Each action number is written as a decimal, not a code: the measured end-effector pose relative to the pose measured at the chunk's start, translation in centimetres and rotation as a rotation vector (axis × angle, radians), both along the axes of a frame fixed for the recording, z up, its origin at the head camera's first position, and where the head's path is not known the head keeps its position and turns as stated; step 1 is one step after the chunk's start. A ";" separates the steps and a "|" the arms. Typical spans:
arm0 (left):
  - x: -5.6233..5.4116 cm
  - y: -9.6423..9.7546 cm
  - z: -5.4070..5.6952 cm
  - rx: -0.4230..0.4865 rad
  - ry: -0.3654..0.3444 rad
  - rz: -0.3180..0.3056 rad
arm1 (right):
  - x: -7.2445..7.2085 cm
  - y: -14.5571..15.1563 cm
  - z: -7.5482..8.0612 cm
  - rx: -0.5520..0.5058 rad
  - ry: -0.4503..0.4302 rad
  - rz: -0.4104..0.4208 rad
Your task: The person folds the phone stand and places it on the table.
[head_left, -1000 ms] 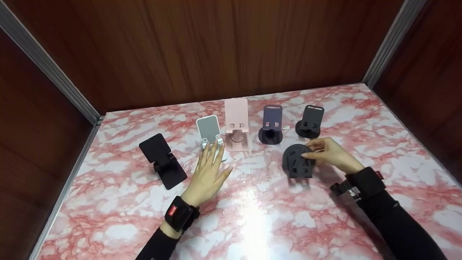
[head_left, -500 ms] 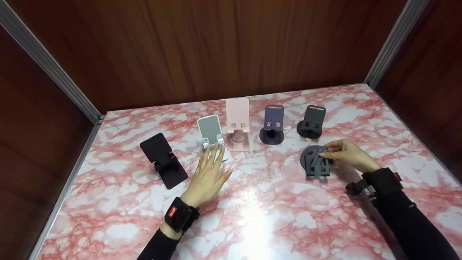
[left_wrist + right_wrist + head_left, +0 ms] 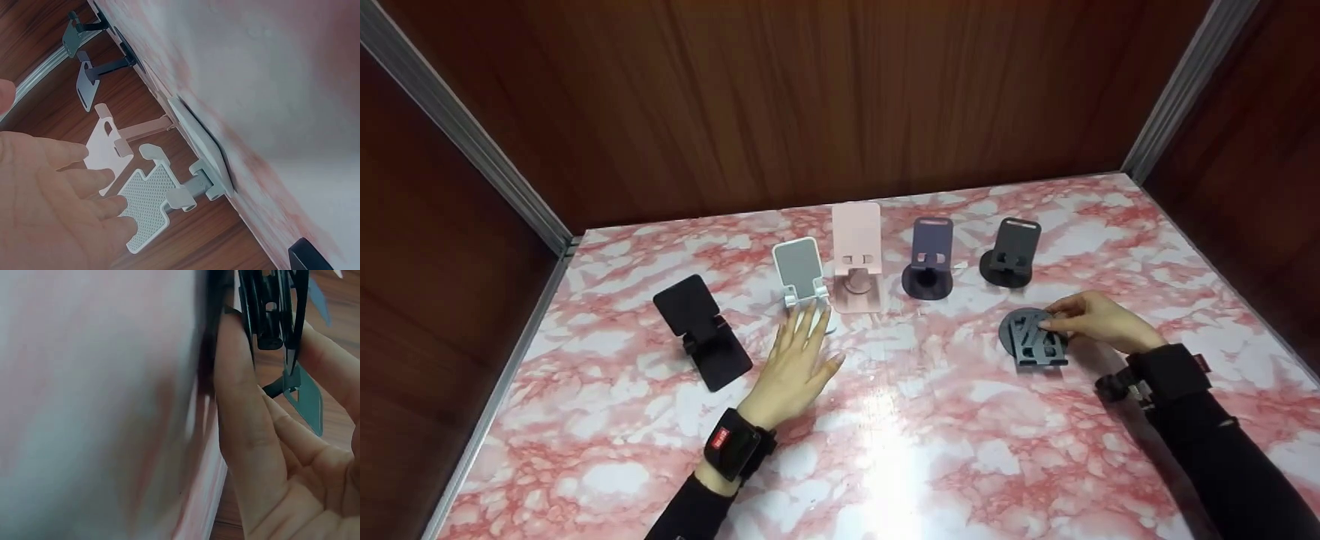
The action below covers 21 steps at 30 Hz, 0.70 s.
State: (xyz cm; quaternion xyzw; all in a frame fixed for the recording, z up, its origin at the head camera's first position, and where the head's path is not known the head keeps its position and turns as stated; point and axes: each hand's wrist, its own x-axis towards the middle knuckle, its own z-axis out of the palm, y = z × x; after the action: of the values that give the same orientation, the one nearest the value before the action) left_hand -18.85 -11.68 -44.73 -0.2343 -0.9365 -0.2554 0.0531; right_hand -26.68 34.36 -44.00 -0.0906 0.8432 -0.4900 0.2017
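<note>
My right hand (image 3: 1102, 322) pinches the edge of a folded dark grey phone stand (image 3: 1035, 341) with a round base, low over the table at the right. In the right wrist view its thumb and a finger (image 3: 247, 416) lie on either side of the folded stand (image 3: 270, 315). My left hand (image 3: 789, 375) is spread flat, palm down, holding nothing. Its fingertips overlap the base of a white phone stand (image 3: 799, 268) with a grey pad; whether they touch it I cannot tell. In the left wrist view the white stand (image 3: 149, 199) is beyond the fingers.
Unfolded stands line the back: pink (image 3: 856, 232), purple (image 3: 932, 241) and dark grey (image 3: 1017, 241). A black stand (image 3: 703, 334) lies opened out at the left. The marbled table (image 3: 930, 450) is bounded by wood-grain panels (image 3: 810, 97) at the back and sides.
My right hand has moved to the right with the folded phone stand, from below the purple stand to below the dark grey one. My left hand has hardly moved.
</note>
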 end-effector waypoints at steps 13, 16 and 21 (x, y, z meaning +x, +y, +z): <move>-0.1 0.2 -0.4 -0.008 0.025 -0.020 | 0.4 -0.8 0.8 0.203 0.173 -0.033; -0.1 0.2 -0.5 -0.003 0.026 -0.025 | 0.4 -1.0 0.9 0.221 0.204 -0.031; -0.1 0.2 -0.5 -0.007 0.027 -0.020 | 0.6 -1.2 1.0 0.303 0.286 -0.032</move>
State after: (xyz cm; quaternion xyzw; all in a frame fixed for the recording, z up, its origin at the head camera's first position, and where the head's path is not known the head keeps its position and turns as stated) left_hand -18.92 -11.48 -45.23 -0.2471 -0.9343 -0.2494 0.0622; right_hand -26.10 33.17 -43.05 -0.1144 0.9287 -0.3428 0.0835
